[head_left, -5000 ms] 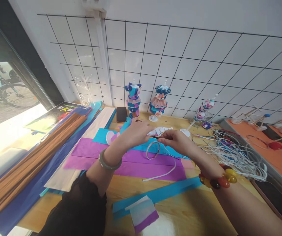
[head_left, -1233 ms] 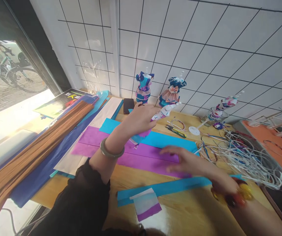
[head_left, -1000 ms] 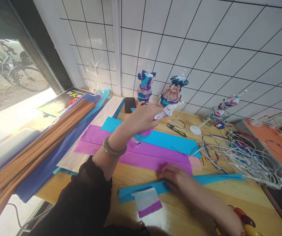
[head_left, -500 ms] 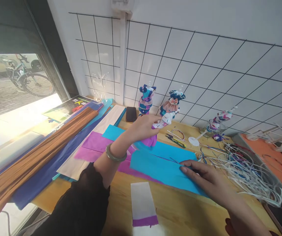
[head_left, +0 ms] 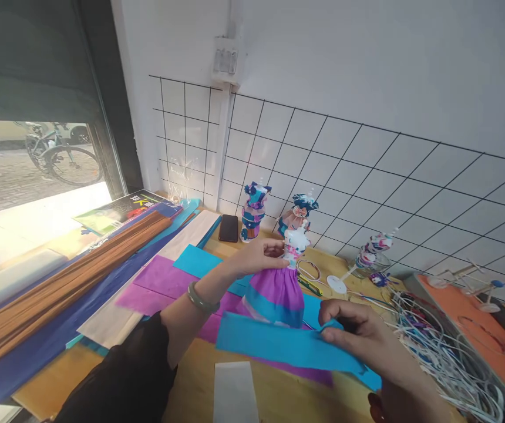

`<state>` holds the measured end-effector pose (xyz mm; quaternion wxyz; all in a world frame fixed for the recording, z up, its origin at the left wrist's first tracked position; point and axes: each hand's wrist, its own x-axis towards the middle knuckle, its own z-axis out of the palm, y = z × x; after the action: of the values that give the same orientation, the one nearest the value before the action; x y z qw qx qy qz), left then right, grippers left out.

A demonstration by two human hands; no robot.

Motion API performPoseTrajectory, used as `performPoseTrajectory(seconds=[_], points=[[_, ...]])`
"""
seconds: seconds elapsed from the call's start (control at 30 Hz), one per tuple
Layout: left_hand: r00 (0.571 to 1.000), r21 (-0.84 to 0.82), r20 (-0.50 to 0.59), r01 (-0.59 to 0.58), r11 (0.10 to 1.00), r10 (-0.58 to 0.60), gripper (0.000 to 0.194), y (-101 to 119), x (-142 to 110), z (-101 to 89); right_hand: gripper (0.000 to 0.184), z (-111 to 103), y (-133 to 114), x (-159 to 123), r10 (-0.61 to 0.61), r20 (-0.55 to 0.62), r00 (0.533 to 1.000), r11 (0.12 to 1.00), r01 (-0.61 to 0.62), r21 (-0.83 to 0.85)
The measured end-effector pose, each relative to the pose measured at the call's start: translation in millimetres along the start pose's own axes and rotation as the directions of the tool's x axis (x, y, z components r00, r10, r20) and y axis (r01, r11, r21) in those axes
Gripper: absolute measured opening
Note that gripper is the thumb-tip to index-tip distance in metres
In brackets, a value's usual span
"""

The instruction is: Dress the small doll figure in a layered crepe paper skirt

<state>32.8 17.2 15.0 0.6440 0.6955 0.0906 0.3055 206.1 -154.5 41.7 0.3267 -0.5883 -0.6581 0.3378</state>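
My left hand [head_left: 259, 257], a bangle on its wrist, grips a small dress form [head_left: 295, 242] at the waist. The form stands upright with a white floral bodice and a purple and blue gathered skirt [head_left: 274, 294]. Between thumb and fingers, my right hand [head_left: 353, 329] pinches the top edge of a blue crepe paper strip [head_left: 265, 341], which is partly lifted in front of the skirt. Purple paper [head_left: 292, 371] lies under the strip. Nearer me is a white paper piece [head_left: 235, 390], cut off by the lower frame edge.
Two decorated forms [head_left: 255, 211] [head_left: 302, 211] stand by the wall grid, near a phone [head_left: 228, 228]. Yellow snips [head_left: 309, 286] lie behind the skirt. Tangled cords [head_left: 433, 346] and an orange tray [head_left: 468, 311] are at right; long paper rolls [head_left: 80, 270] at left.
The dress form, tilted before, is now upright with its skirt spread over the paper. My right hand has raised the edge of the blue strip. The view has tipped upward.
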Motion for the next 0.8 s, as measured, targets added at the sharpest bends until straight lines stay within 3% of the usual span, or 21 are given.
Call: performPoseTrajectory(seconds=[0.2, 0.43, 0.67, 0.8], points=[[0.998, 0.004, 0.050, 0.039, 0.999, -0.039, 0.028, -8.0, 0.6, 1.0, 0.028, -10.8, -4.7, -6.8, -0.006, 0.000, 1.000, 0.997, 0.006, -0.073], [0.999, -0.055, 0.026, 0.039, 0.998, -0.038, 0.035, -3.5, 0.3, 0.3, 0.019, -12.9, -15.7, -17.8, 0.028, 0.180, 0.983, 0.996, -0.011, -0.092], [0.996, 0.012, 0.081, 0.027, 1.000, -0.027, 0.038, -17.6, 5.5, -0.5, 0.033, -11.9, 1.2, -3.1, 0.064, -0.123, 0.990, 0.984, -0.083, -0.157], [0.994, -0.019, 0.098, 0.043, 0.999, -0.041, 0.041, -17.9, 5.2, -1.0, 0.037, -15.6, 10.2, 0.5, 0.083, -0.173, 0.981, 0.970, -0.119, -0.210]])
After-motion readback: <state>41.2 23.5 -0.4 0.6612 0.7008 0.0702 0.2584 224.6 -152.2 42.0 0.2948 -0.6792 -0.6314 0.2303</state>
